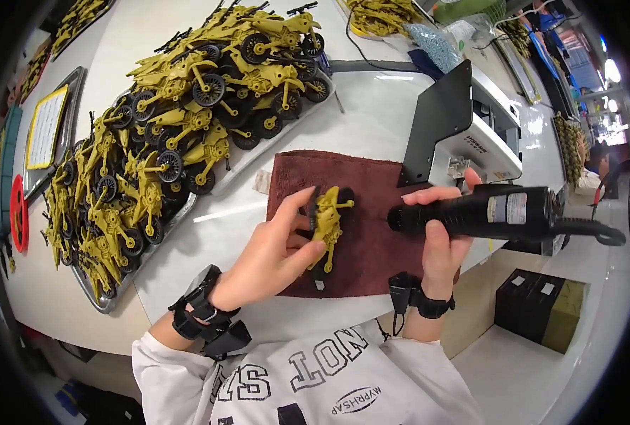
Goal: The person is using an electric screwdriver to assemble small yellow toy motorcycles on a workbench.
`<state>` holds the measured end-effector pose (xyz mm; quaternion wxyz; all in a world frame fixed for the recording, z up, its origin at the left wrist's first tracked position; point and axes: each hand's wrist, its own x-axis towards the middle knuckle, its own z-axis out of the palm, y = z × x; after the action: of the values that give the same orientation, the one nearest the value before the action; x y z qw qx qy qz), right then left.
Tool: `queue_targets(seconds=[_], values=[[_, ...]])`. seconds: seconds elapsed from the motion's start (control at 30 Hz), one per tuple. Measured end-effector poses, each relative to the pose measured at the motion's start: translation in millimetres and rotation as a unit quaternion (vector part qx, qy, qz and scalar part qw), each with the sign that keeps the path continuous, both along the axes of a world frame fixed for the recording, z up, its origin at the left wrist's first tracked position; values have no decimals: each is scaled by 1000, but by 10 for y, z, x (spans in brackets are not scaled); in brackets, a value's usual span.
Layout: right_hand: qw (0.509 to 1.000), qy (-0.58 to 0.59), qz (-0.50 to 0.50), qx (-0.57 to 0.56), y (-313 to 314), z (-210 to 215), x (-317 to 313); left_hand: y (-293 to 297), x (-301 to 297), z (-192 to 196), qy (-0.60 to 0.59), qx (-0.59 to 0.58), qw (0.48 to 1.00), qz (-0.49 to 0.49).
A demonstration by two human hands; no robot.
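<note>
My left hand (pixel 267 249) grips a yellow toy motorcycle (pixel 327 223) with thumb and fingers over a dark red cloth (pixel 375 265). The toy has black parts at its top end. In my right hand (pixel 440 251), fingers wrap round a black electric screwdriver (pixel 474 214), its cord trailing off to the right. The tool lies nearly level, its nose pointing left toward the toy but apart from it. I cannot make out a bit at its tip.
A heap of yellow toy motorcycles (pixel 177 117) fills a metal tray (pixel 219 185) at the left. Beyond my right hand stands a white machine (pixel 481 145) with a black panel (pixel 435 117). A black box (pixel 529 303) sits lower right; a red ring (pixel 19 212) is far left.
</note>
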<state>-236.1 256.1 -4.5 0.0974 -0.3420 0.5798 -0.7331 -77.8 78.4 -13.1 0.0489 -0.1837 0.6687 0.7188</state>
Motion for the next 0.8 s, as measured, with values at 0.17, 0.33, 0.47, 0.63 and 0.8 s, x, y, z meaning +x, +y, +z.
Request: queue_targets(seconds=[0.17,0.33,0.47,0.63,0.8], values=[[999,-24,-26,3,-78,-6,28,52,-30,-66,41,-39,998,25],[998,12,-49,41,-100,-22,17,210,-54,-93,77,-3,989,128],[999,1,-34,-3,-119,-16,21,222,-86,-154,126,-150,976,90],[998,48,-35,26,-62,-8,-1,54,-38,-50,196,-412,889,36],[992,116,-44,32,-39,-33,-89,-218,40,-22,147,-471,862,-117]])
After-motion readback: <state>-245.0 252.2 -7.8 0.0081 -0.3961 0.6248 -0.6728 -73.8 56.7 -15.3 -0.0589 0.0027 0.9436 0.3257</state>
